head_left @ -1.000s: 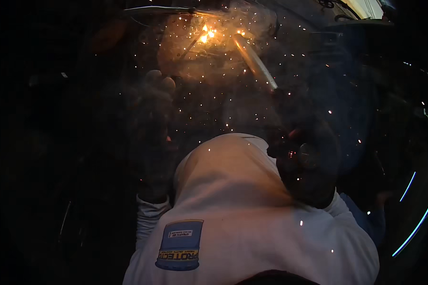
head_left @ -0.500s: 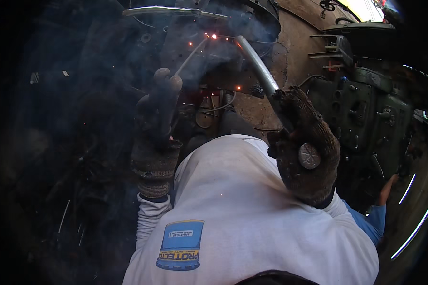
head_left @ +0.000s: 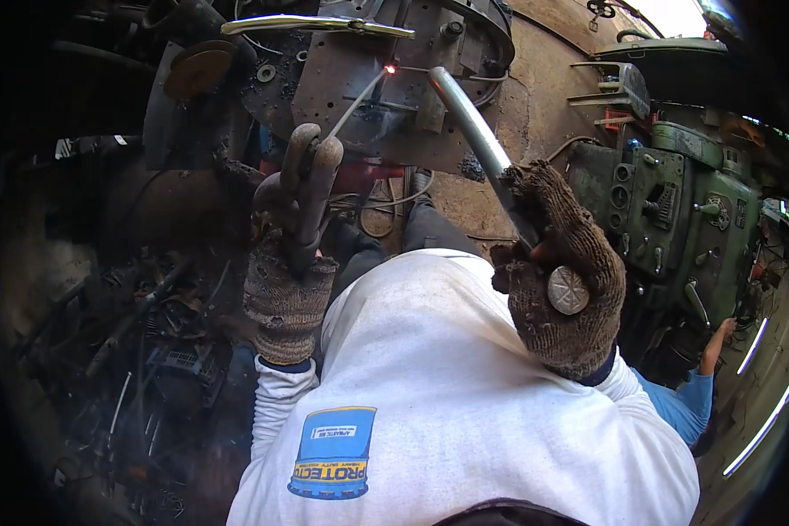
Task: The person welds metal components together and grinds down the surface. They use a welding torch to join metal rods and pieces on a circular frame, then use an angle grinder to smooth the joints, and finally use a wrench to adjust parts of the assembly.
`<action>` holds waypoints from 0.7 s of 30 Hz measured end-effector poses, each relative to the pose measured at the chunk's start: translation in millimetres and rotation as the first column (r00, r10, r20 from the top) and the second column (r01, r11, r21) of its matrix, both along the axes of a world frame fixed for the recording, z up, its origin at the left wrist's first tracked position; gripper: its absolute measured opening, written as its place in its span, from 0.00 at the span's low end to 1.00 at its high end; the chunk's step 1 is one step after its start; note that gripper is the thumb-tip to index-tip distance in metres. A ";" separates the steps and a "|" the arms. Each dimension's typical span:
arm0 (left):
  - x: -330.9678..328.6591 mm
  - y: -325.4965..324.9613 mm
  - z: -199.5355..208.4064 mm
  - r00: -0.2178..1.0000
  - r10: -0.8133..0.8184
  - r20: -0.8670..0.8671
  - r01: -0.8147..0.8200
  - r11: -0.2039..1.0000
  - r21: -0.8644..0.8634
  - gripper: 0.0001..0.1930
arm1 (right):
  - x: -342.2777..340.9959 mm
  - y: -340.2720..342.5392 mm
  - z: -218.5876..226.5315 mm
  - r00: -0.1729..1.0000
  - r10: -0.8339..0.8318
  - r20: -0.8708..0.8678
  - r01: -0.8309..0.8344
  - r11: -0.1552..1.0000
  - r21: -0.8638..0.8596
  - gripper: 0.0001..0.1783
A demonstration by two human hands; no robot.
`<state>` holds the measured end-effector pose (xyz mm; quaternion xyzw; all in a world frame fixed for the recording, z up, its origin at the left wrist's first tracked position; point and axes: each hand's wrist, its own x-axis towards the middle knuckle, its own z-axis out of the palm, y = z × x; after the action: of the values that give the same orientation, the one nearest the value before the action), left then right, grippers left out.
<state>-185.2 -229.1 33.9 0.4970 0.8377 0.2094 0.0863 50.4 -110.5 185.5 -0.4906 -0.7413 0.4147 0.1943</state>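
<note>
My left hand (head_left: 289, 298), in a brown knit glove, is closed around a welding electrode holder (head_left: 317, 188) with thick, rounded jaws. A thin electrode (head_left: 355, 107) sticks out of it, up and right, and its tip glows red over the metal worktable (head_left: 324, 88). A similar brown glove covers my right hand (head_left: 565, 272), closed round a shiny metal tube (head_left: 472, 121). The tube's far end lies just right of the glowing tip, with a thin bar between them. At the heel of this fist shows a round metal disc (head_left: 569, 289), in line with the tube.
A pale, long-handled tool (head_left: 316, 24) lies across the table's far part. A green machine with levers (head_left: 675, 202) stands at the right; a person's blue sleeve (head_left: 685, 408) is below it. Metal scrap (head_left: 140, 351) is heaped at left. A cable (head_left: 386, 203) lies beneath the table.
The smoke has mostly cleared and the flying sparks are gone, leaving one small red glow at the electrode tip. The scene is brighter. Both hands have hardly moved.
</note>
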 end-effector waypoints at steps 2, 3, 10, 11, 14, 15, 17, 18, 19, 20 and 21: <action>-0.8 -0.5 -1.3 1.000 -0.025 0.008 0.024 0.999 0.048 0.28 | -4.8 -0.3 3.5 0.998 -0.048 -0.039 0.045 0.997 -0.062 0.07; -0.9 -0.7 -0.7 1.000 -0.021 0.005 0.020 0.999 0.048 0.28 | -6.3 0.1 4.3 0.997 -0.061 -0.053 0.056 0.995 -0.084 0.07; -1.1 -1.2 -7.7 1.000 -0.021 -0.010 0.021 0.998 0.063 0.27 | 0.9 1.7 0.9 1.000 -0.016 -0.025 0.015 0.999 -0.039 0.11; -0.9 -0.8 -7.3 1.000 -0.019 -0.019 0.020 0.998 0.052 0.27 | 3.0 0.6 -0.2 1.000 -0.010 -0.024 0.009 0.999 -0.043 0.11; -5.1 4.4 -4.1 0.991 -0.128 -0.027 0.130 0.988 0.080 0.26 | 8.5 -4.0 -1.6 0.996 -0.070 -0.048 0.066 0.995 -0.072 0.24; -6.2 4.3 -5.0 0.983 -0.178 -0.041 0.181 0.979 0.093 0.26 | 10.2 -4.0 -1.7 0.995 -0.081 -0.060 0.076 0.994 -0.081 0.27; -2.9 3.6 -5.5 0.991 -0.121 -0.063 0.127 0.987 0.097 0.26 | 8.5 -0.5 3.6 0.998 -0.065 -0.004 0.064 0.994 -0.092 0.28; 0.4 4.0 -4.8 0.997 -0.015 -0.071 0.021 0.996 0.090 0.27 | 9.2 -0.3 3.4 0.998 -0.070 -0.005 0.069 0.991 -0.117 0.28; -2.1 6.2 0.1 0.993 -0.115 -0.031 0.116 0.991 0.066 0.28 | 10.9 -3.6 1.6 0.994 -0.096 -0.048 0.086 0.979 -0.186 0.28; -3.0 7.0 -1.3 0.993 -0.115 -0.031 0.117 0.991 0.067 0.28 | 12.5 -5.5 -0.4 0.988 -0.121 -0.091 0.095 0.964 -0.249 0.28; -4.1 7.8 -3.6 0.992 -0.127 -0.013 0.127 0.992 0.011 0.29 | 14.1 -7.5 -2.0 0.980 -0.147 -0.132 0.102 0.950 -0.296 0.28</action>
<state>-189.3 -221.3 30.3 0.5510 0.8037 0.2054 0.0915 64.5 -118.0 183.5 -0.5265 -0.6235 0.5412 0.2029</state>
